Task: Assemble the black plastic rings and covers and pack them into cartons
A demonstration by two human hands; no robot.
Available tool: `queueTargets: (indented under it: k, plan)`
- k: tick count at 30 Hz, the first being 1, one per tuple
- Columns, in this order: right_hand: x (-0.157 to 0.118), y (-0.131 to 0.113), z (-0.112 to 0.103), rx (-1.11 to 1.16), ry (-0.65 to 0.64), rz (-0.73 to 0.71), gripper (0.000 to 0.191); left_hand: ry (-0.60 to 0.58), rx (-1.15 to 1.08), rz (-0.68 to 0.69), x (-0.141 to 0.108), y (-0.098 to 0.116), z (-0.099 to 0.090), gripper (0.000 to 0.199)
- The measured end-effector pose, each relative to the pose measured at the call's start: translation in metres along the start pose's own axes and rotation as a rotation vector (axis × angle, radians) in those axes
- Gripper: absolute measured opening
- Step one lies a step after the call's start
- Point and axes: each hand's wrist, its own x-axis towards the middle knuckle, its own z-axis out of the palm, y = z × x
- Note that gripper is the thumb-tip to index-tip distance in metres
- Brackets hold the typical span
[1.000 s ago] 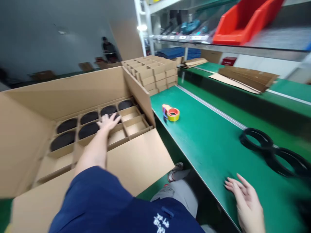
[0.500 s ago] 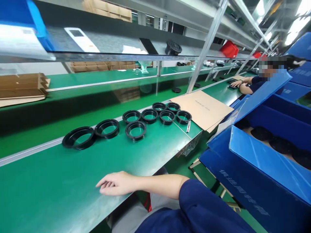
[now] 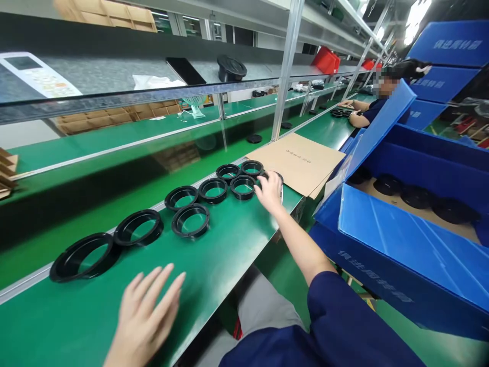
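- Green desk (image 3: 225, 255) running from lower left toward the far right, with a gray strip (image 3: 28, 281) along its back edge.
- Above and behind: long shelf (image 3: 114, 63) bearing a white remote control (image 3: 42, 76), white paper (image 3: 155, 82), a flat black device (image 3: 186, 71) and a black round part (image 3: 231, 69).
- Metal post (image 3: 286, 76) upright at the back of the desk, just beside cardboard sheets (image 3: 301, 160) lying flat.
- Farther along the desk: co-worker (image 3: 376, 109) seated, arms on the surface.
- Position of black rings (image 3: 191, 220): nine on the desk, flat, in a staggered group toward the gray strip.
- Right hand (image 3: 270, 191) at the rightmost ring, partly covering it, fingers curved; impossible to tell whether the grip is pinching the rim.
- Left hand (image 3: 147, 311) over the desk in front of the rings, blurred, with the grip spread.
- Near edge: diagonal, crossed by the right forearm.
- Right limit: blue box (image 3: 374, 265), flap raised, black parts (image 3: 418, 196) inside.
- Room for moving: green surface between left hand, near edge and ring group.
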Motion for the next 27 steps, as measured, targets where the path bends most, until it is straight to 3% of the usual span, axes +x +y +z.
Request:
queueTargets:
  k: [3, 5, 7, 9, 12, 16, 19, 23, 26, 27]
  plan:
    - [0.016, 0.048, -0.013, -0.244, -0.08, 0.006, 0.012, -0.07, 0.007, 0.1, 0.015, -0.002, 0.058, 0.089]
    - [0.014, 0.062, -0.02, -0.286, -0.085, -0.045, 0.004, -0.057, 0.006, 0.11, 0.026, 0.0, 0.09, 0.084]
    - [0.005, 0.058, -0.025, -0.263, 0.053, -0.099, 0.01, 0.025, 0.017, 0.053, 0.033, 0.003, 0.11, 0.077]
    - [-0.01, 0.037, -0.026, -0.195, 0.21, -0.19, 0.012, 0.161, 0.015, -0.075, 0.033, 0.004, 0.116, 0.07]
    - [-0.046, -0.017, -0.013, -0.03, 0.223, -0.449, 0.014, 0.439, 0.049, -0.33, 0.026, -0.004, 0.107, 0.067]
    - [-0.12, -0.104, 0.034, 0.17, -0.056, -0.843, 0.02, 0.783, 0.133, -0.685, 0.007, -0.025, 0.071, 0.057]
    - [-0.16, -0.154, 0.083, 0.154, -0.243, -1.039, 0.021, 0.953, 0.157, -0.839, -0.004, -0.042, 0.04, 0.056]
    - [-0.163, -0.186, 0.126, 0.016, -0.422, -1.091, 0.018, 1.048, 0.188, -0.939, -0.008, -0.054, 0.016, 0.051]
    - [-0.155, -0.199, 0.127, -0.076, -0.493, -1.063, 0.019, 1.019, 0.157, -0.929, -0.005, -0.049, 0.011, 0.052]
    - [-0.154, -0.203, 0.123, -0.109, -0.515, -1.046, 0.021, 0.962, 0.141, -0.894, -0.003, -0.045, 0.01, 0.058]
